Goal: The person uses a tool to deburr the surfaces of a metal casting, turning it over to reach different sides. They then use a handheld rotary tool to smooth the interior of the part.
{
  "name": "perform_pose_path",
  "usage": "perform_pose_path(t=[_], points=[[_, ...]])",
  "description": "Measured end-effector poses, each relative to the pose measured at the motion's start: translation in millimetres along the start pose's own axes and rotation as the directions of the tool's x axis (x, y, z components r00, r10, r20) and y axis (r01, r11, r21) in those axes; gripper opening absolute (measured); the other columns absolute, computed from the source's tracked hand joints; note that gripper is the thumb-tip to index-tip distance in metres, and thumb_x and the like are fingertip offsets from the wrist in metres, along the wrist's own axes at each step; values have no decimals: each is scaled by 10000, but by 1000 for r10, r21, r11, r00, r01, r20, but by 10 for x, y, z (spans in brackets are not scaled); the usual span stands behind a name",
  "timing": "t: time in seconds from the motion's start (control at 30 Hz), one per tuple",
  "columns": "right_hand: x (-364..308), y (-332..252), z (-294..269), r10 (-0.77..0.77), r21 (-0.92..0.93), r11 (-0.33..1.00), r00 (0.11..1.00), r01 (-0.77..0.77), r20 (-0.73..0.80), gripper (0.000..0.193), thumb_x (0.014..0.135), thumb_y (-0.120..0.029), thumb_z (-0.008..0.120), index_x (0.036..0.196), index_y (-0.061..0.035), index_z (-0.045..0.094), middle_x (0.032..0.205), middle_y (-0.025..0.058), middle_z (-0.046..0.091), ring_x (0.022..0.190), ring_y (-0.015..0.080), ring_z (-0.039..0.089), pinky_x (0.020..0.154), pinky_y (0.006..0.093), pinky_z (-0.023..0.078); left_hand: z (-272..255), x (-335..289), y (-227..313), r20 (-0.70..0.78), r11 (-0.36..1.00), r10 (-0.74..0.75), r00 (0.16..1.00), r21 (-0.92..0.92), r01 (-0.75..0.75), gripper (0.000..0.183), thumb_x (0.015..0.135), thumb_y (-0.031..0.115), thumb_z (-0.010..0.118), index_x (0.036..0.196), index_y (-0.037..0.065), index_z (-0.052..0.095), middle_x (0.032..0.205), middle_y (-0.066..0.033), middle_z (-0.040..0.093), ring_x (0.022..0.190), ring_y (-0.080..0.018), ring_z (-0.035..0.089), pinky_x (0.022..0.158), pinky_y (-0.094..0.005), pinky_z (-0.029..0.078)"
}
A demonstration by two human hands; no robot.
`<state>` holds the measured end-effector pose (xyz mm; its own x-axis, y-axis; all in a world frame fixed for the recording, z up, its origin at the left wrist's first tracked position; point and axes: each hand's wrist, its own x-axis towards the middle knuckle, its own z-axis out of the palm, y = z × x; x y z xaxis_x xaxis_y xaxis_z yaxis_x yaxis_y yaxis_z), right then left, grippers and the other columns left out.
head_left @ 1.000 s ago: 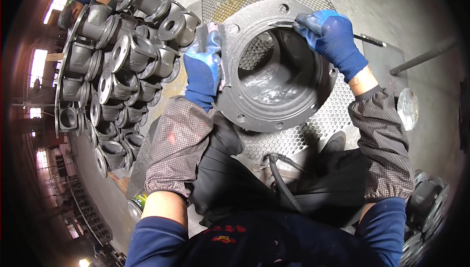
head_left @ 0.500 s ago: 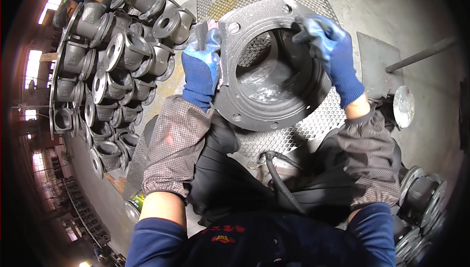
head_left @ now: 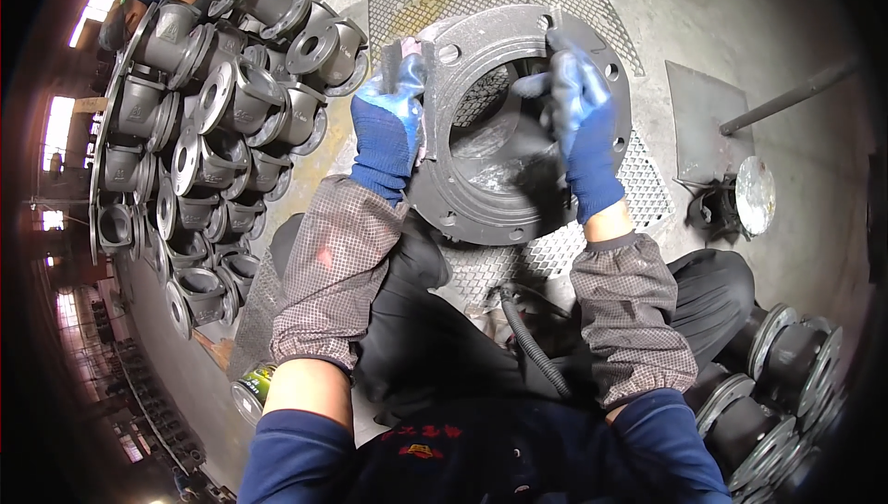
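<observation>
In front of me stands a large grey flanged valve body (head_left: 439, 199), with a round opening and bolt holes around its ring. My left hand (head_left: 393, 102), in a blue coated glove, is closed around the flat edge of the left flange; dark and pinkish patches show at the fingertips. My right hand (head_left: 578, 97), gloved the same way, lies over the right side of the opening. Its fingers stretch away from me toward the far rim and the thumb stands apart, pointing left. Slight blur covers these fingers. They hide part of the bore.
A metal mesh plate (head_left: 647, 194) lies under the casting. Several smaller valve bodies (head_left: 236, 97) are piled at left, and more flanged castings (head_left: 786, 365) sit at lower right. A corrugated hose (head_left: 532, 347) runs between my legs. At right are a flat plate (head_left: 708, 120) and a bar (head_left: 786, 97).
My right hand has moved left and inward, from the right rim to over the opening, its fingers now straighter. The left hand keeps its place on the flange. My right knee has come into view.
</observation>
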<state>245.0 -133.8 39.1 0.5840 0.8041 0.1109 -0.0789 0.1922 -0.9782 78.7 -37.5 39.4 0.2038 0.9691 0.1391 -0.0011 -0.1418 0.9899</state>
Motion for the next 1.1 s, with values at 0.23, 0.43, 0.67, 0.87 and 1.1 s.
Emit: perform_pose_path(t=[0.23, 0.43, 0.67, 0.87, 1.1], points=[[-147, -47, -192, 29, 3, 999, 952, -32, 305, 352, 916, -275, 518, 1197, -62, 536, 779, 22, 638, 461, -6, 407, 419, 159, 336, 71, -13, -141, 15, 1000, -7, 1000, 19, 6, 182, 858, 70, 561, 1006, -16, 625, 727, -10, 610, 540, -42, 489, 455, -196, 378], [403, -229, -405, -412, -346, 848, 910, 402, 47, 284, 894, -198, 542, 1125, -38, 581, 993, 88, 624, 937, 127, 571, 810, 263, 460, -172, 5, 192, -5, 999, -36, 999, 12, 36, 213, 869, 174, 598, 954, -17, 640, 687, 0, 594, 540, -37, 475, 454, -193, 364], [1194, 196, -640, -204, -679, 722, 979, 133, -25, 449, 811, -465, 571, 1064, -99, 634, 1015, 154, 640, 942, 259, 617, 836, 329, 455, -16, 16, 429, 78, 931, -90, 993, 361, 56, 315, 898, 309, 546, 1034, 39, 636, 722, -25, 612, 534, -74, 497, 484, -215, 406], [1006, 371, -472, -272, -646, 756, 948, 103, -168, 426, 778, -430, 637, 983, -57, 659, 934, 130, 666, 853, 221, 650, 774, 287, 482, 650, 667, 670, 632, 324, -137, 763, 757, -568, 309, 907, 353, 474, 1055, 111, 598, 760, -88, 646, 638, -213, 625, 586, -335, 515], [994, 389, -585, -247, -580, 808, 954, 107, -168, 438, 759, -396, 679, 969, -12, 653, 914, 143, 671, 826, 197, 654, 765, 282, 488, -220, 591, 391, 528, 593, -60, 847, 702, -395, 389, 877, 207, 531, 1255, 115, 510, 866, -105, 664, 637, -171, 601, 616, -286, 481]])
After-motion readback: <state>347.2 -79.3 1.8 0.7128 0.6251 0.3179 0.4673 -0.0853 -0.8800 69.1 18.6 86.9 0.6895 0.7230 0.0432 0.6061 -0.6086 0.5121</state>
